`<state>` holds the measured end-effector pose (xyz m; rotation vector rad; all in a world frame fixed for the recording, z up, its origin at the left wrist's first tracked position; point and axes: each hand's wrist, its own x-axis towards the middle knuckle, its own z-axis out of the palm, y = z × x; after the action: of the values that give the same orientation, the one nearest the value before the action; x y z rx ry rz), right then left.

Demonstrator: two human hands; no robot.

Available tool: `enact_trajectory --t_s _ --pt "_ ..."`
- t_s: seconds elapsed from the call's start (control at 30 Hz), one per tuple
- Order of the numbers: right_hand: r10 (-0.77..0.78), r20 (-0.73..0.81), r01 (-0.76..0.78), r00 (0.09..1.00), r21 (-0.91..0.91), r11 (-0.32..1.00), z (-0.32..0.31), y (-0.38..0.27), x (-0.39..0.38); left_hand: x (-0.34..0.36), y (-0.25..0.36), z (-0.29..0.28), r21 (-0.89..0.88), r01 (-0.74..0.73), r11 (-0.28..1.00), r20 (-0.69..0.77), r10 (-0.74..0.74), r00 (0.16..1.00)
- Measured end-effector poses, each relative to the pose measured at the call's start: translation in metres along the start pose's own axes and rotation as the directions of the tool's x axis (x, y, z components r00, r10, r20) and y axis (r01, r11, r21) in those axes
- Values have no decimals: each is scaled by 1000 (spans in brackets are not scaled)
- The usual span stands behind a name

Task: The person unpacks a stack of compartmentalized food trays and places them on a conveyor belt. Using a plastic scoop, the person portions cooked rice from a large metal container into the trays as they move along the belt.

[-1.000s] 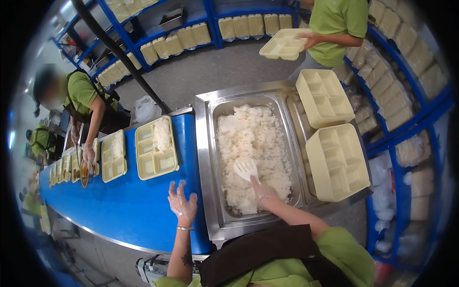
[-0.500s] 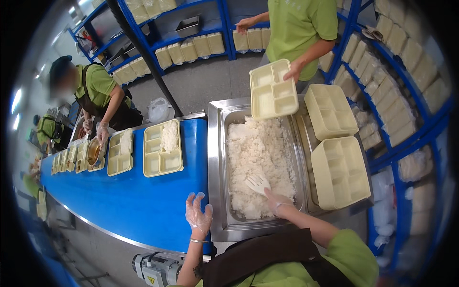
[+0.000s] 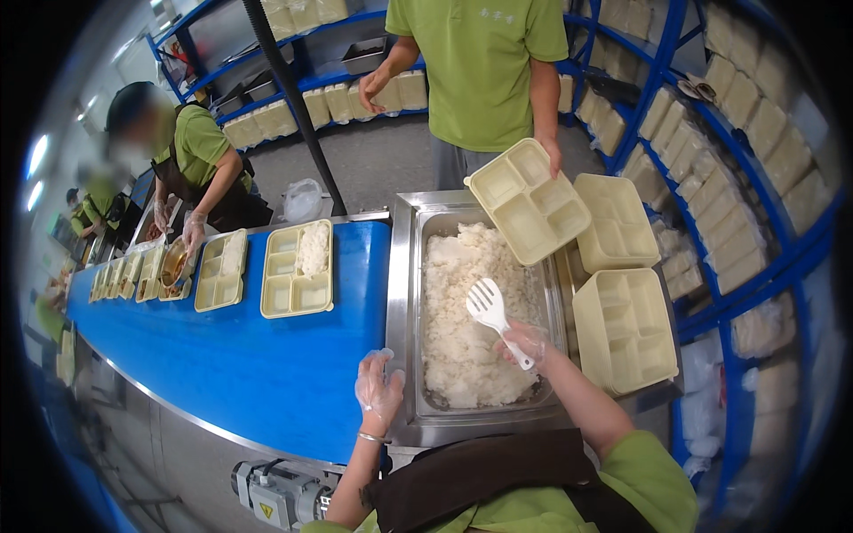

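Observation:
In my gloved right hand [image 3: 524,343] is a white slotted rice paddle [image 3: 488,304], its head raised over the cooked rice [image 3: 471,346]. The rice fills a deep steel pan [image 3: 418,391]. My gloved left hand [image 3: 379,389] holds nothing; its fingers are apart and slightly bent, beside the steel counter's left edge. Across the pan, a co-worker in a green shirt holds an empty cream compartment tray [image 3: 528,202], tilted over the pan's far right corner. On the blue conveyor belt [image 3: 222,373], the nearest cream tray [image 3: 296,298] has rice in one long compartment.
Two stacks of compartment trays [image 3: 622,329] stand right of the pan. More trays line the belt to the left, where another co-worker [image 3: 200,169] handles a round metal bowl [image 3: 174,265]. A black pole [image 3: 293,107] rises behind the belt. Blue shelves [image 3: 662,98] hold wrapped trays.
My right hand has lifted the paddle off the rice and turned its head upward. The co-worker has stepped left, and the held tray has shifted right and tilted. My left hand's fingers have bent more.

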<state>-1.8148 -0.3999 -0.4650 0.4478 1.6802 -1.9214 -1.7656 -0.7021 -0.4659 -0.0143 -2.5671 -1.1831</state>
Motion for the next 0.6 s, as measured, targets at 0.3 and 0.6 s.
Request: enact_trajectory --t_s 0.3,0.6 --pt "129 -69 -129 989 4 992 -32 93 -28 120 44 82 -266 313 912 383 -198 902" --pt "68 -64 -64 996 56 996 -35 111 -41 229 210 176 212 -701 681 142 689 711"
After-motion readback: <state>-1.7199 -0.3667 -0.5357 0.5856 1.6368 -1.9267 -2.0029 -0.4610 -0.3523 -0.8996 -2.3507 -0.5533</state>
